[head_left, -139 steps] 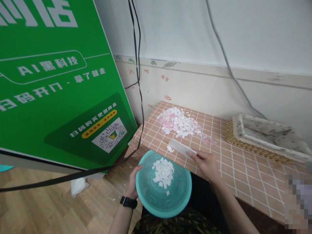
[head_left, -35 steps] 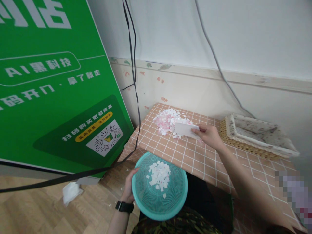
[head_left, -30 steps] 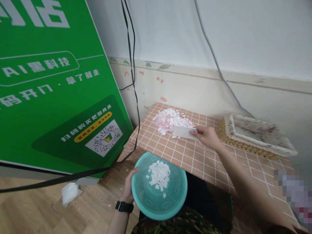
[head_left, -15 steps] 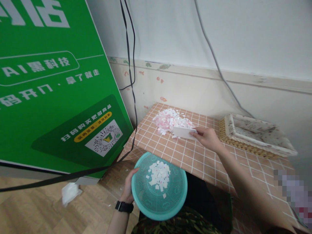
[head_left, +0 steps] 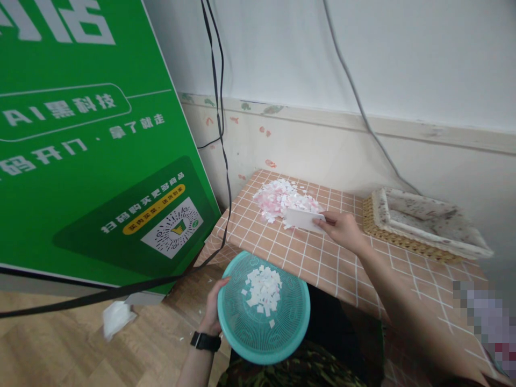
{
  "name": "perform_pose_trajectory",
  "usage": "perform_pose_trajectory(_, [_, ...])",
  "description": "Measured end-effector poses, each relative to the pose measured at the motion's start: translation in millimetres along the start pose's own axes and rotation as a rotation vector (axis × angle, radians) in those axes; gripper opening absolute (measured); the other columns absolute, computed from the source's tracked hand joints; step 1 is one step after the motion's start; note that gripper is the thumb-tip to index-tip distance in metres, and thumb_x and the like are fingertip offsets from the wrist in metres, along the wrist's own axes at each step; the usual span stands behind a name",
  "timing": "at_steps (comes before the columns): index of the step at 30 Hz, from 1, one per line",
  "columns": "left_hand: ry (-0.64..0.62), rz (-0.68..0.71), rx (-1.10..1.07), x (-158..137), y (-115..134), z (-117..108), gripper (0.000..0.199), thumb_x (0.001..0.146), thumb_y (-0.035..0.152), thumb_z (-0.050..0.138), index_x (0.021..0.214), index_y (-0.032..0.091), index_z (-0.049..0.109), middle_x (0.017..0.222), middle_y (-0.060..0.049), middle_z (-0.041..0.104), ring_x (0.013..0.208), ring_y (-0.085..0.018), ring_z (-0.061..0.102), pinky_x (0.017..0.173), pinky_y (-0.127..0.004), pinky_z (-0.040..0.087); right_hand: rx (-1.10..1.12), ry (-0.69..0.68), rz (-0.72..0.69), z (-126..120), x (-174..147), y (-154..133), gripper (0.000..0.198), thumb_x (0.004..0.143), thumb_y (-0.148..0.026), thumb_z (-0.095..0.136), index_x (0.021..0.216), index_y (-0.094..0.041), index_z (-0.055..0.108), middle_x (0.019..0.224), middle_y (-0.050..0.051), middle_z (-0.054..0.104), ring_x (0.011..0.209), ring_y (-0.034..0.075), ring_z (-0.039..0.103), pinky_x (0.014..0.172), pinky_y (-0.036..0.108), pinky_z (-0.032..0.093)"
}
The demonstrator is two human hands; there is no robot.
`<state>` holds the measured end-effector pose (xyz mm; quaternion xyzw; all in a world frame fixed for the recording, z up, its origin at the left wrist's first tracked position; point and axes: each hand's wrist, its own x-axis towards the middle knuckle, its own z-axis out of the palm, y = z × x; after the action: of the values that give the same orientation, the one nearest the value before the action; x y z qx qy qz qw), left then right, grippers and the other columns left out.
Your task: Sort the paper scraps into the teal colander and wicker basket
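Clock positions are read from the centre of the teal perforated colander (head_left: 250, 342), twelve being the top of the view. The colander is below the near edge of the check-covered table (head_left: 306, 260), with a small mound of white paper squares (head_left: 264, 290) inside. The left hand (head_left: 212, 309) grips its rim between nine and ten o'clock, thumb over the lip. The right hand (head_left: 341, 231), between one and two o'clock, pinches the three-o'clock end of a white rectangular scraper (head_left: 302, 219). The blade stands at the near edge of a heap of white and pink paper scraps (head_left: 274, 198) (contact with the cloth cannot be confirmed). The cloth-lined wicker basket (head_left: 371, 221) sits at two o'clock.

Handling: the scraper appears light, fairly stiff and smooth; hold it at the short end, leaving the long edge free. The scraps should be near weightless and easily scattered. The colander is probably light; support it at the rim and keep it level.
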<state>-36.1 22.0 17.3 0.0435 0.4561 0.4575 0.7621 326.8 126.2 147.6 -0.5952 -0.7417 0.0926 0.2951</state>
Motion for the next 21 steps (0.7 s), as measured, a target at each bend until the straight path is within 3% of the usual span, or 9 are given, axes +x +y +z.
perform_pose_trajectory(11, [-0.029,-0.028,-0.023,3,-1,-3,0.021,0.075,0.029,0.063,0.081,0.010,0.069,0.071,-0.008,0.073,0.063,-0.021,0.066,0.064,-0.033,0.054,0.034,0.035,0.045,10,-7,-9,0.037,0.082,-0.047,0.049,0.068,-0.017,0.065,0.054,0.001,0.057,0.048,0.012,0.048,0.047,0.024,0.031])
perform_pose_trajectory(16, [-0.038,-0.024,-0.022,0,1,1,0.020,0.075,0.028,0.062,0.081,0.010,0.069,0.071,-0.008,0.073,0.063,-0.021,0.066,0.064,-0.034,0.054,0.043,0.115,0.144,9,-12,-2,0.035,0.080,-0.046,0.053,0.085,-0.016,0.069,0.061,0.002,0.063,0.052,0.014,0.055,0.049,0.024,0.035])
perform_pose_trajectory(21, [-0.019,-0.036,-0.014,-1,2,3,0.021,0.075,0.028,0.061,0.080,0.009,0.069,0.070,-0.009,0.073,0.062,-0.021,0.066,0.063,-0.034,0.054,-0.021,0.094,0.167,6,-10,-3,0.033,0.080,-0.045,0.052,0.084,-0.017,0.070,0.061,0.002,0.064,0.053,0.015,0.057,0.050,0.025,0.036])
